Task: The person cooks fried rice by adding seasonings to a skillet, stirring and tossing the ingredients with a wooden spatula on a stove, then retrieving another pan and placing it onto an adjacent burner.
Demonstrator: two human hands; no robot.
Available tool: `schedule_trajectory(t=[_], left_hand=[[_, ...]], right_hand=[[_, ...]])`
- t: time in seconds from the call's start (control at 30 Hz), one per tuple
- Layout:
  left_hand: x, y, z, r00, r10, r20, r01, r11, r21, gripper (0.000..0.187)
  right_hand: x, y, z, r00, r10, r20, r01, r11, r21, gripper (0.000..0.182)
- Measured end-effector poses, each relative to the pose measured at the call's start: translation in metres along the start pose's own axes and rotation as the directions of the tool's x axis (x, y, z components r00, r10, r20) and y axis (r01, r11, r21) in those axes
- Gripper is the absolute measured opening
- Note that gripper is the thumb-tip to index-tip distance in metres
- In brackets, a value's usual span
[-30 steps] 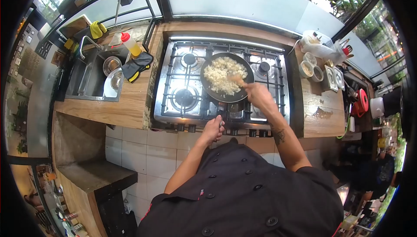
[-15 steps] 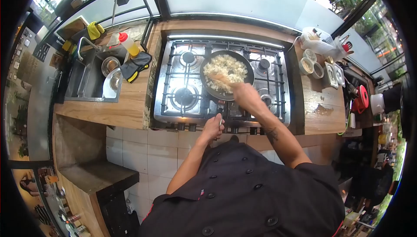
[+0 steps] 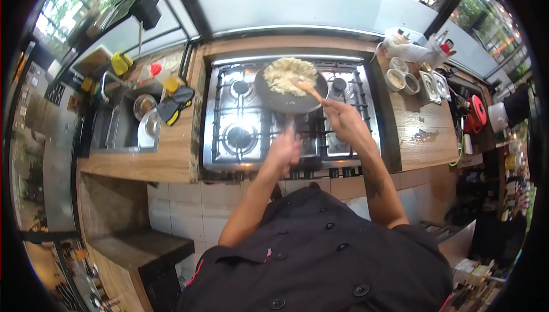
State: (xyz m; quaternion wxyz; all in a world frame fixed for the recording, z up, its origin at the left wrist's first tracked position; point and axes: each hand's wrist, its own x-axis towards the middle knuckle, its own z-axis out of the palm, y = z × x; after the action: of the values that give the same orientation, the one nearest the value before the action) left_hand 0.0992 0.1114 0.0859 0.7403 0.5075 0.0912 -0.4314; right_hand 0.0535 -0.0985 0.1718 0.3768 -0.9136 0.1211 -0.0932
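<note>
A dark frying pan (image 3: 280, 104) is over the stove, with pale rice-like food (image 3: 289, 74) gathered toward its far side. My left hand (image 3: 281, 149), blurred by motion, is wrapped round the pan's handle at the near side. In my right hand (image 3: 344, 120) is a wooden spoon (image 3: 311, 90), its head in the food near the pan's middle. The fingers of that hand are closed round the spoon's handle, just right of the pan rim. Whether the pan touches the grates cannot be made out.
The gas stove (image 3: 237, 115) has black grates and front knobs. Left are a sink (image 3: 108, 120), a squeeze bottle (image 3: 163, 76) and dark gloves (image 3: 174, 105). Small bowls (image 3: 396, 79), metal containers (image 3: 429, 86) and a plastic bin (image 3: 403, 43) stand right.
The food has shifted from across the pan to its far side. My left hand and the pan have moved forward. My right hand has moved slightly right, and the spoon with it.
</note>
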Motion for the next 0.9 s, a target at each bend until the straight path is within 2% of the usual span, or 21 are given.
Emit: schedule_trajectory(t=[0.1, 0.13, 0.2, 0.23, 0.33, 0.37, 0.43, 0.47, 0.57, 0.63, 0.67, 0.73, 0.77, 0.83, 0.9], left_hand=[[-0.055, -0.017, 0.001, 0.994, -0.096, -0.058, 0.094, 0.995, -0.034, 0.036], [-0.063, -0.023, 0.000, 0.989, -0.130, -0.072, 0.127, 0.991, -0.048, 0.037], [-0.051, -0.030, 0.001, 0.990, -0.107, -0.086, 0.102, 0.993, -0.061, 0.037], [-0.038, -0.038, -0.001, 0.991, -0.102, -0.089, 0.097, 0.994, -0.050, 0.038], [-0.012, -0.058, -0.006, 0.993, -0.057, -0.101, 0.060, 0.998, 0.034, 0.038], [-0.007, -0.064, -0.011, 0.995, -0.050, -0.083, 0.052, 0.999, 0.016, 0.039], [-0.001, -0.078, -0.022, 0.994, -0.057, -0.089, 0.062, 0.996, 0.058, 0.039], [0.003, -0.081, -0.028, 0.995, -0.049, -0.090, 0.058, 0.993, 0.100, 0.039], [0.002, -0.084, -0.041, 0.994, -0.083, -0.070, 0.087, 0.995, 0.057, 0.040], [0.005, -0.085, -0.041, 0.996, -0.072, -0.044, 0.074, 0.995, 0.062, 0.042], [0.004, -0.088, -0.041, 0.996, -0.076, -0.046, 0.079, 0.995, 0.063, 0.042], [0.007, -0.081, -0.042, 0.993, -0.105, -0.048, 0.108, 0.993, 0.048, 0.041], [0.006, -0.079, -0.043, 0.993, -0.100, -0.059, 0.103, 0.993, 0.057, 0.042], [0.009, -0.082, -0.046, 0.993, -0.105, -0.062, 0.108, 0.993, 0.041, 0.042], [0.014, -0.084, -0.047, 0.992, -0.111, -0.059, 0.114, 0.992, 0.045, 0.042]], right_hand=[[-0.010, 0.015, -0.011, 0.999, 0.036, -0.022, -0.034, 0.996, 0.080, 0.032], [-0.015, 0.020, -0.006, 0.997, 0.072, -0.010, -0.070, 0.992, 0.107, 0.031], [-0.011, 0.034, 0.013, 0.999, 0.030, -0.039, -0.027, 0.997, 0.079, 0.032], [-0.007, 0.023, 0.017, 0.973, 0.226, 0.048, -0.230, 0.968, 0.099, 0.031], [0.017, 0.069, 0.081, 0.998, 0.046, -0.042, -0.046, 0.999, -0.017, 0.031], [0.020, 0.079, 0.088, 0.998, 0.052, -0.036, -0.053, 0.998, -0.017, 0.031], [0.031, 0.071, 0.092, 0.998, 0.033, 0.060, -0.023, 0.986, -0.166, 0.028], [0.037, 0.062, 0.077, 0.980, 0.109, 0.164, -0.073, 0.975, -0.210, 0.026], [0.054, 0.059, 0.081, 0.974, 0.120, 0.191, -0.074, 0.970, -0.230, 0.027], [0.072, 0.082, 0.123, 0.985, 0.039, 0.171, -0.002, 0.976, -0.217, 0.027], [0.068, 0.090, 0.131, 0.984, 0.043, 0.172, -0.005, 0.977, -0.215, 0.027], [0.067, 0.081, 0.137, 0.981, -0.078, 0.179, 0.113, 0.975, -0.193, 0.028], [0.070, 0.079, 0.133, 0.979, -0.087, 0.182, 0.122, 0.973, -0.194, 0.028], [0.065, 0.034, 0.089, 0.981, -0.082, 0.178, 0.112, 0.979, -0.169, 0.026], [0.073, 0.029, 0.091, 0.984, -0.105, 0.144, 0.126, 0.982, -0.144, 0.024]])
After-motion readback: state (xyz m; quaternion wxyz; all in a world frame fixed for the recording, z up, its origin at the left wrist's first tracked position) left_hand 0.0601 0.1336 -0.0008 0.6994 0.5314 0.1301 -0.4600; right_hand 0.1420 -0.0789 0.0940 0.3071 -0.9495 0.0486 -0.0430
